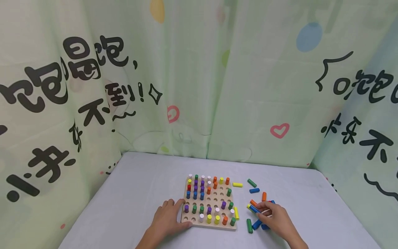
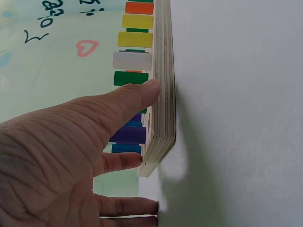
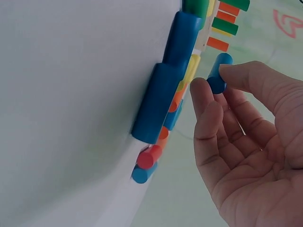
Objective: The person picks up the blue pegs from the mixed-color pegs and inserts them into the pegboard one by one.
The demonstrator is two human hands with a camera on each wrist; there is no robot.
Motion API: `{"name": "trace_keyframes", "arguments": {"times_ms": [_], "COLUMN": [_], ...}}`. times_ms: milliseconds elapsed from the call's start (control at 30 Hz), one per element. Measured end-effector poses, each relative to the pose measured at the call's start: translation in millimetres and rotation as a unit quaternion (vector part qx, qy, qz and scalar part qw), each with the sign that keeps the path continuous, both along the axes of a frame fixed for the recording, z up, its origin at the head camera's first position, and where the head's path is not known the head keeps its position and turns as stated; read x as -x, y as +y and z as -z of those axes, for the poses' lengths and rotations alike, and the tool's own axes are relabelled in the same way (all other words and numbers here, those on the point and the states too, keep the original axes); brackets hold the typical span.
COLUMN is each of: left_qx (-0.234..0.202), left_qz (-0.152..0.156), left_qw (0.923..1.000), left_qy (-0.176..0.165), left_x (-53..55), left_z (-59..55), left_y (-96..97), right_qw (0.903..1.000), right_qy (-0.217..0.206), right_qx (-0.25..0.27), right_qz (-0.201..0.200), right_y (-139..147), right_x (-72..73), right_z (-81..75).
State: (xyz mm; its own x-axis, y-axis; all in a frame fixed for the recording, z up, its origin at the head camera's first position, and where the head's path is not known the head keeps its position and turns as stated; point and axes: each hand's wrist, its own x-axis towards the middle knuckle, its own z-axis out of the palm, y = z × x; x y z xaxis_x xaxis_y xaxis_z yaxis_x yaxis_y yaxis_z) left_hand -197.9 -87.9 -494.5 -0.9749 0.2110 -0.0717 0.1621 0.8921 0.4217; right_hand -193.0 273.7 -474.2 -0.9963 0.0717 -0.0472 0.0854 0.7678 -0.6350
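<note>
A wooden pegboard (image 1: 211, 225) carries upright pegs of several colours, with bare holes among them. My left hand (image 1: 168, 218) touches its near left corner: the straight thumb lies on the front edge and a finger on the left side, as the left wrist view shows. Right of the board, my right hand (image 1: 276, 218) pinches a blue peg (image 3: 220, 73) between thumb and fingers, held above the tabletop. Loose pegs lie around and beneath that hand, among them a green peg (image 1: 249, 226) and a larger-looking blue peg (image 3: 156, 104). The hand partly hides some of them.
A white cloth (image 1: 140, 183) covers the table. Near the board's right side lie two yellow pegs, one at the back (image 1: 237, 185) and one in front (image 1: 236, 213). Farther back are a green peg (image 1: 252, 183) and a blue peg (image 1: 254, 190). Printed curtains (image 1: 248, 103) surround the table.
</note>
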Motion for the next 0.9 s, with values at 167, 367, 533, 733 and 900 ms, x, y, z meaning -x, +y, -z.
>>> {"name": "trace_keyframes", "arguments": {"times_ms": [167,367,533,733,900], "left_qx": [-0.001,-0.004,-0.002,-0.002,-0.001], "left_qz": [-0.002,0.000,0.003,0.003,0.004], "left_qw": [1.0000,1.0000,1.0000,1.0000,0.9999], "left_qy": [-0.004,-0.003,0.006,0.009,0.011], "left_x": [1.4,1.6,0.0,-0.7,-1.1], "left_z": [0.8,2.8,2.0,1.1,1.3], "left_y": [-0.8,-1.4,-0.7,-0.6,-0.3], "right_qw": [0.9999,0.9992,0.9986,0.9980,0.9977], "right_qy": [0.014,0.035,0.045,0.053,0.055], "right_qx": [0.001,0.002,0.005,0.000,0.010], "right_qz": [-0.009,-0.018,-0.028,-0.035,-0.039], "right_y": [-8,-20,-28,-37,-44], "right_x": [3.0,5.2,7.6,10.1,12.6], "right_z": [-3.4,-7.9,-9.9,-12.7,-14.9]}}
